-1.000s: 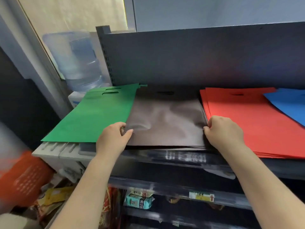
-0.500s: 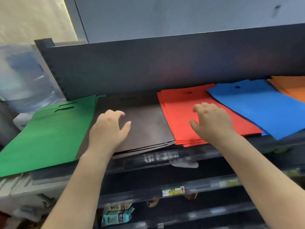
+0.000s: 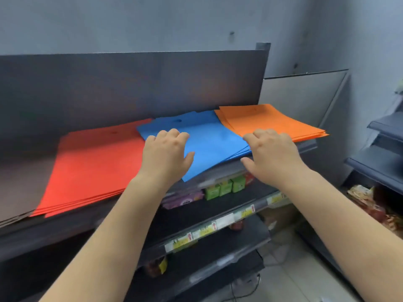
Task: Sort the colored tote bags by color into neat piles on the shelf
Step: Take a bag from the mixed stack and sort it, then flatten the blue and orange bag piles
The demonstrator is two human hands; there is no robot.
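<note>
Hands first: my left hand (image 3: 166, 153) lies palm-down on the near-left part of the blue bags (image 3: 209, 144), fingers loosely bent, thumb out to the right, nothing pinched that I can see. My right hand (image 3: 270, 155) is at the pile's right corner, where blue meets the orange bags (image 3: 272, 123); its fingers curl over the edge there and the thumb sits low by the shelf lip, but whether it truly grips a bag I cannot tell. Both forearms reach up and forward from the bottom of the view, roughly parallel.

The blue pile lies flat on the top shelf (image 3: 220, 173), skewed: its long axis runs from far left to near right, handle cut-out at the far end toward the back panel, one near corner poking over the shelf front. It overlaps the right edge of the red bags (image 3: 91, 162) and touches the orange stack, which is squarer, its long side running back toward the panel.

Half a second ago my left hand rested on the black pile and my right on red; both have shifted one colour rightward, and the green bags have dropped out of view while orange is fully in.

Lower shelves carry green boxes (image 3: 225, 187) and yellow price labels (image 3: 205, 231).
</note>
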